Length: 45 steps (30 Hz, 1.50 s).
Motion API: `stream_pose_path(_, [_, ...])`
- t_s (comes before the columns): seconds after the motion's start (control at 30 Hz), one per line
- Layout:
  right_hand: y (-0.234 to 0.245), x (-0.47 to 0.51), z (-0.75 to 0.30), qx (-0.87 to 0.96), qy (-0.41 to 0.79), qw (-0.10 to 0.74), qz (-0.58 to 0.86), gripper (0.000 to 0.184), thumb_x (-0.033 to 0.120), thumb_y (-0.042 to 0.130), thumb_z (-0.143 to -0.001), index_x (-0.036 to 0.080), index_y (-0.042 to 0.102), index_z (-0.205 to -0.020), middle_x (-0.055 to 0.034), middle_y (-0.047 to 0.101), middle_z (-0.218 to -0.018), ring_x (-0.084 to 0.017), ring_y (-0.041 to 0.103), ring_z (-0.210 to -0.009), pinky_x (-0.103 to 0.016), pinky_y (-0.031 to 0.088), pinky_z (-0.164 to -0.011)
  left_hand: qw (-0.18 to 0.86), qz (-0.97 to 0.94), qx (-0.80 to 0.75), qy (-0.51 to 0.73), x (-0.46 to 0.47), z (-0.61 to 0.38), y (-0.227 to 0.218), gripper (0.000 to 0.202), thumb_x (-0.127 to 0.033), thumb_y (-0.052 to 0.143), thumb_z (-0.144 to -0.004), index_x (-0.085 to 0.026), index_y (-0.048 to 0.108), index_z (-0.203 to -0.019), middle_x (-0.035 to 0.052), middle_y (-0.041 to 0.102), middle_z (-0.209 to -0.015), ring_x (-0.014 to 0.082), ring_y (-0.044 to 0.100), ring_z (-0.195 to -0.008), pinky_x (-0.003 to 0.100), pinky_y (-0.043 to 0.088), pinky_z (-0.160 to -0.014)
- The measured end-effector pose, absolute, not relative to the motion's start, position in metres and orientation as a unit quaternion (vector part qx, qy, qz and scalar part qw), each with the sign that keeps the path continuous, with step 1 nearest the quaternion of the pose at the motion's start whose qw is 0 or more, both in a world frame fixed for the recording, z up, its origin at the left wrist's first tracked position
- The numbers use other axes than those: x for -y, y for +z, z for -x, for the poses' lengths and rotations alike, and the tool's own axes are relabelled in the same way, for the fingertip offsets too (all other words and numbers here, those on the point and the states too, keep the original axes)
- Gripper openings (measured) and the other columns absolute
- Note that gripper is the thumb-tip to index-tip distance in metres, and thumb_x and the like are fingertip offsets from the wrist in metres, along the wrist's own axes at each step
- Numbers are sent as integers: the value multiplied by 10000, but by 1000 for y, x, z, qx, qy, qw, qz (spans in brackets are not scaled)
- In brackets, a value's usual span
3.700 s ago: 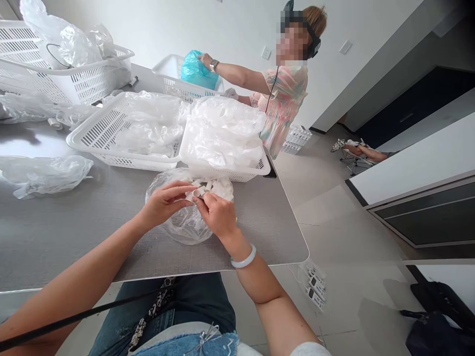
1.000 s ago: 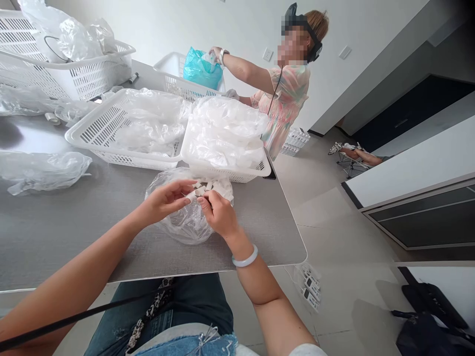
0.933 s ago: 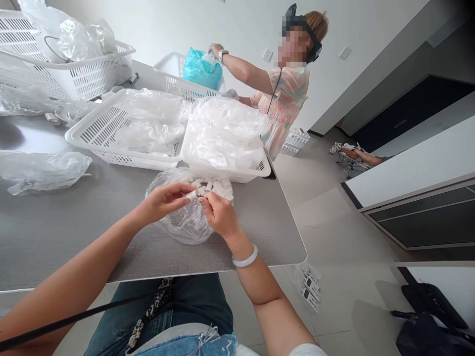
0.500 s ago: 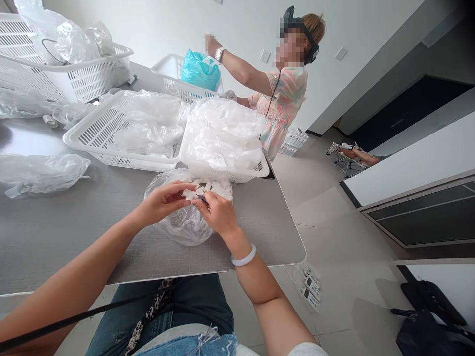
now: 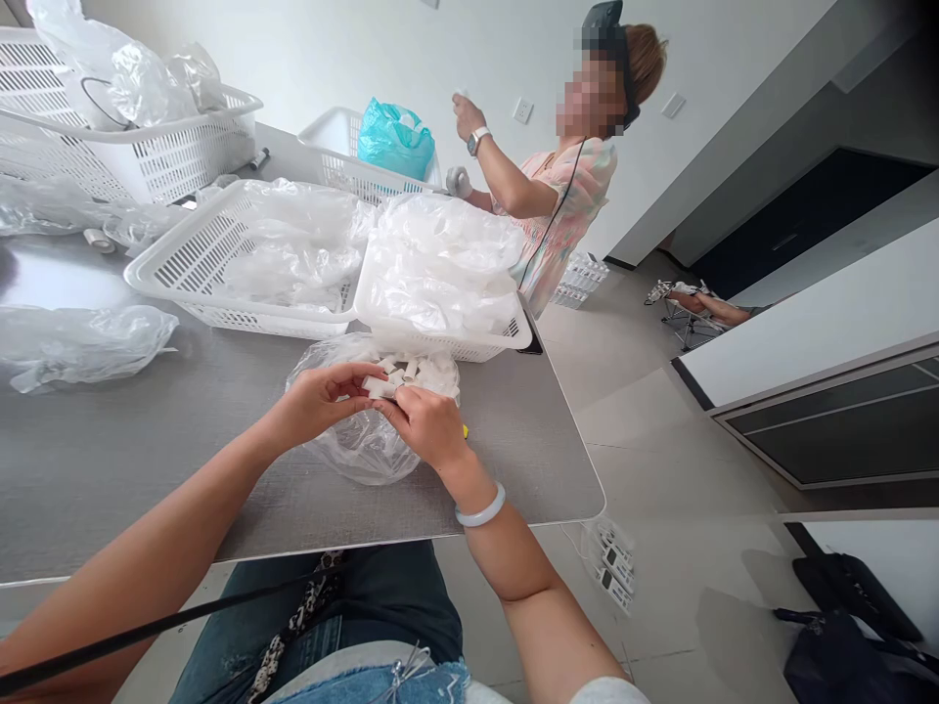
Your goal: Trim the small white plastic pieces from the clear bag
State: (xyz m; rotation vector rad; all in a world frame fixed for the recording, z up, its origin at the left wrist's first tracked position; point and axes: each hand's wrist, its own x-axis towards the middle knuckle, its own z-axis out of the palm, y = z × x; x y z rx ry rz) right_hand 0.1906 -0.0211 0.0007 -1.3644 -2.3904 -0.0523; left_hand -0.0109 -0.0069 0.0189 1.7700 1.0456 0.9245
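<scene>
My left hand (image 5: 323,399) and my right hand (image 5: 424,424) meet over a clear plastic bag (image 5: 359,445) lying on the grey table (image 5: 147,460). Both pinch a small white piece (image 5: 380,387) between their fingertips. Several more small white pieces (image 5: 411,370) lie in the bag's open mouth just beyond my fingers. A pale bangle sits on my right wrist.
Two white baskets (image 5: 220,313) (image 5: 447,342) filled with clear plastic stand behind the bag. A larger basket (image 5: 147,137) is far left; loose plastic (image 5: 80,342) lies left. A co-worker (image 5: 558,186) stands at the far corner beside a basket holding a teal bag (image 5: 394,142). The table edge runs right.
My hands have stayed over the bag, fingers shifting slightly on the white piece. The co-worker has lifted a hand away from the teal bag and drawn it up toward the chest.
</scene>
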Motion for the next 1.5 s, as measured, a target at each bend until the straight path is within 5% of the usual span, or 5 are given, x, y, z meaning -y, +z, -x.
stream_pose_path(0.57, [4,21,-190,861,-6,155,484,524,549,343,-1052,190,631,-803,-8,609,-651,-110,562,-606,-243,233,-504,330,-761,-416,373,-6,17,-7,589,-736,635,-806,-269,771,-1138,42,680,-756,181,610,-665,297,560,-666])
stream_pose_path(0.9, [7,23,-188,873,26,145,464,540,521,319,-1072,184,654,-816,-17,640,-669,-114,572,-634,-247,233,-519,348,-741,-423,387,-1,13,7,541,-683,684,-799,-233,791,-1079,46,671,-778,157,573,-656,290,554,-643])
stream_pose_path(1.17, [10,19,-195,816,12,223,533,609,586,248,-1059,184,595,-760,-19,606,-666,-111,570,-603,-229,265,-522,491,-657,-368,438,8,7,24,439,-504,836,-752,-214,791,-1079,93,773,-973,206,702,-789,317,630,-690])
stream_pose_path(1.33, [9,21,-191,827,6,216,518,627,585,213,-1062,189,599,-767,-19,601,-656,-115,573,-603,-234,261,-523,502,-627,-386,454,6,5,19,445,-601,782,-775,-190,794,-945,110,795,-944,231,736,-774,348,656,-697])
stream_pose_path(1.5, [10,22,-191,835,7,206,510,626,587,202,-1060,185,604,-797,-22,606,-670,-117,587,-620,-232,268,-530,538,-664,-363,371,3,9,22,539,-648,737,-797,-193,772,-1085,101,799,-986,257,759,-883,373,657,-787])
